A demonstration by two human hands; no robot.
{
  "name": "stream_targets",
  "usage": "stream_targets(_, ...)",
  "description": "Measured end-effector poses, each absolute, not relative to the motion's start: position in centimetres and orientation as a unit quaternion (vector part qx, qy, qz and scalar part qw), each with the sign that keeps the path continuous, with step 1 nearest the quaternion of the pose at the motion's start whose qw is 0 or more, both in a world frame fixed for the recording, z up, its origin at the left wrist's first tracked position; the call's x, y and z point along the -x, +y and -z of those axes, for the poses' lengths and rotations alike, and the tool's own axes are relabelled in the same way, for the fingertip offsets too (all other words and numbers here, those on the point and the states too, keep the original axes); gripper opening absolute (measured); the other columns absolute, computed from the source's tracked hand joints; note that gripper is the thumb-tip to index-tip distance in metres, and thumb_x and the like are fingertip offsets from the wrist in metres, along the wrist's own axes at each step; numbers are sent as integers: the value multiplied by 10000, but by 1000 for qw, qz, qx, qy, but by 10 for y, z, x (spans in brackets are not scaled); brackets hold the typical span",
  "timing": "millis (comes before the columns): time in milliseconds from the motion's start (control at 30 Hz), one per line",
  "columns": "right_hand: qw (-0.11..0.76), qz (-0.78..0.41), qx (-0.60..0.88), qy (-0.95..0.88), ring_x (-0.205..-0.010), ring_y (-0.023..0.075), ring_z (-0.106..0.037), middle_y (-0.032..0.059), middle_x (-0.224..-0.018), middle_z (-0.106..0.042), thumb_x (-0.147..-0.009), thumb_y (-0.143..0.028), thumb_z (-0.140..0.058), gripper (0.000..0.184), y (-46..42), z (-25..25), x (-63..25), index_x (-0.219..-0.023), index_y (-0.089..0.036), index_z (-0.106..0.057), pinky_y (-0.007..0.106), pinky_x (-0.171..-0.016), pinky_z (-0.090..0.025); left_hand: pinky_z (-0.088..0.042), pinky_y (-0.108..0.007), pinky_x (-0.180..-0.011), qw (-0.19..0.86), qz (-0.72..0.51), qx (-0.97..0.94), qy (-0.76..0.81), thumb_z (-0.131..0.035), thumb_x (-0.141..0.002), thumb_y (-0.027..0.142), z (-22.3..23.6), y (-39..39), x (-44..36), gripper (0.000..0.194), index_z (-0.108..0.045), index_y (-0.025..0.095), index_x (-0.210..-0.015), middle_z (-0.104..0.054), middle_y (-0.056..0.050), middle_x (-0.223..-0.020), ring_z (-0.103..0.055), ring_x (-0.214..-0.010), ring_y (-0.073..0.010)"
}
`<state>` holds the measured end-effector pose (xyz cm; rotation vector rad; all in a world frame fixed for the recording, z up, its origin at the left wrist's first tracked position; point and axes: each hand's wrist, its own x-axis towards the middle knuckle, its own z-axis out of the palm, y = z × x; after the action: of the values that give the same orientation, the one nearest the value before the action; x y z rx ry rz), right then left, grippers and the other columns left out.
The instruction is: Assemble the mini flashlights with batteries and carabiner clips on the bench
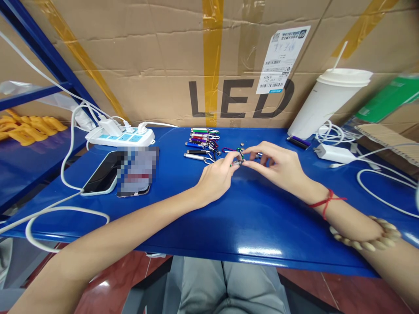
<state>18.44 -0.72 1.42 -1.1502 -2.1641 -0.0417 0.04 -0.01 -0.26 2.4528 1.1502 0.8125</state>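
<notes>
My left hand and my right hand meet over the blue table, fingertips pinched together. Between them is a small keychain flashlight, green and silver where it shows; the left fingers cover most of it. Its silver end lies at my right thumb and fingers. Just behind the hands are a purple carabiner clip and a small round silver piece. Left of these, several keychain flashlights with carabiner clips lie in a stacked row, in green, red, purple, blue, black and silver.
A white power strip with plugs and two phones occupy the table's left side. At right stand a tall white cup with a straw and a white charger with coiled cables. A large cardboard box backs the table.
</notes>
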Motion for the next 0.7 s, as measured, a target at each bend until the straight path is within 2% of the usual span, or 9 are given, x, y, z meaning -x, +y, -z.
stream_targets(200, 413, -54, 406, -813, -621, 120, -568, 44, -849, -656, -767, -330, -628, 183, -7, -13, -182, -896, -228, -708, 254, -551, -454, -451, -275, -693, 183, -291, -841, 417, -320, -912, 214, 2, 0, -1, 230, -379, 201, -1134, -630, -22, -873, -617, -782, -162)
stream_targets(433, 461, -285, 394, -742, -470, 65, -512, 43, -839, -608, -719, -358, -666, 170, -2, -7, -178, -749, -198, -717, 238, -418, -483, -443, -255, -667, 184, -291, -848, 404, -325, -905, 193, 3, 0, 0, 207, -385, 203, -1102, -627, -17, -867, -615, -774, -154)
stream_targets(700, 453, -321, 388, -736, -458, 45, -504, 19, -789, -565, -677, -343, -707, 153, 0, -7, -178, -674, -190, -704, 218, -425, -484, -431, -255, -610, 206, -264, -863, 377, -315, -914, 222, 5, 2, 2, 125, -414, 169, -971, -616, -27, -797, -602, -675, -156)
